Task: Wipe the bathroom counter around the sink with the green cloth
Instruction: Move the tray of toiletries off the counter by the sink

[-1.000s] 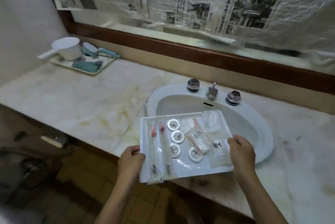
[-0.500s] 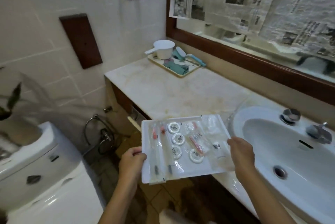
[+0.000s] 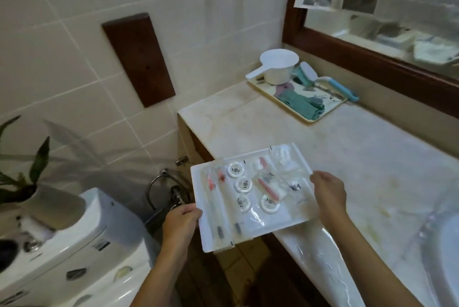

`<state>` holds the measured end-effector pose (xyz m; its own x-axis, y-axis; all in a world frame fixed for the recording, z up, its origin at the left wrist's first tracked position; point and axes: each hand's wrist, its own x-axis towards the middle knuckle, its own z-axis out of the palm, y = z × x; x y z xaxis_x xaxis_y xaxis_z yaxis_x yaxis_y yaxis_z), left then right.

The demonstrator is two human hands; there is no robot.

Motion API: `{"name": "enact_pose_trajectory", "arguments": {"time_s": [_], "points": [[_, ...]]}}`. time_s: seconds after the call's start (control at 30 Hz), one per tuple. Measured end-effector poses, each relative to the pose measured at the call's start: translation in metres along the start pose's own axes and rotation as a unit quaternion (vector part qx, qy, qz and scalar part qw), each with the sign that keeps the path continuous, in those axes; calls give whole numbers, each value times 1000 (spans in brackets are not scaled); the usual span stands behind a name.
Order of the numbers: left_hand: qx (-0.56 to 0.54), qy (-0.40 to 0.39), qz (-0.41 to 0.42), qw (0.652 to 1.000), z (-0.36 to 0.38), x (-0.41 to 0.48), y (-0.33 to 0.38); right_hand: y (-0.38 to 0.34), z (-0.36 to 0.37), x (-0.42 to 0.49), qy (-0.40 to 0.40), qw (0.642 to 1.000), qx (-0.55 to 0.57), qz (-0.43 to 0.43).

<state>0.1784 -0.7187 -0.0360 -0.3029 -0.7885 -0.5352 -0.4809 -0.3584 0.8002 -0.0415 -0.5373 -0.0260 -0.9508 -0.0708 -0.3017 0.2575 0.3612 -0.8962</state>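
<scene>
I hold a white tray [image 3: 211, 239] of wrapped toiletries in the air, over the counter's left front edge. My left hand [image 3: 180, 223] grips its near left corner and my right hand [image 3: 329, 195] grips its right side. The green cloth [image 3: 301, 105] lies crumpled in a cream tray [image 3: 320, 120] at the back of the marble counter [image 3: 335, 157], far from both hands. Only the rim of the white sink [image 3: 439, 252] shows at the right edge.
A white dipper [image 3: 278, 65] and blue-handled brushes [image 3: 337, 86] share the cream tray. A toilet tank [image 3: 82, 244] with a potted plant [image 3: 37, 197] stands at the left. The wood-framed mirror [image 3: 372, 58], covered with newspaper, runs behind the counter.
My view has swung left, away from the sink towards the toilet. Both hands have carried the toiletries tray from over the sink to the counter's left end.
</scene>
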Motion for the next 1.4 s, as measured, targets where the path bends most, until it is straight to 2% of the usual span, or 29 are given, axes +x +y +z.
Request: {"name": "enact_pose_trajectory", "arguments": {"time_s": [0.23,0.43,0.73,0.87,1.07,1.3,1.4], "points": [[-21,12,-30,999,-1,71,42,-41,80,60,-25,999,-35,-21],[-47,42,-42,997,6,147,76,-61,152,108,8,996,-81,-47],[-39,31,-16,999,5,245,128,-101,237,175,18,992,-113,-51],[-33,34,-19,999,12,269,140,-112,257,199,7,978,-197,-61],[-36,-12,-27,999,25,290,149,-129,281,229,-20,955,-287,-74],[-52,-28,-38,998,32,301,144,-137,301,240,7,933,-350,-87],[-78,-39,-51,995,35,303,144,-140,307,242,2,926,-372,-67]]}}
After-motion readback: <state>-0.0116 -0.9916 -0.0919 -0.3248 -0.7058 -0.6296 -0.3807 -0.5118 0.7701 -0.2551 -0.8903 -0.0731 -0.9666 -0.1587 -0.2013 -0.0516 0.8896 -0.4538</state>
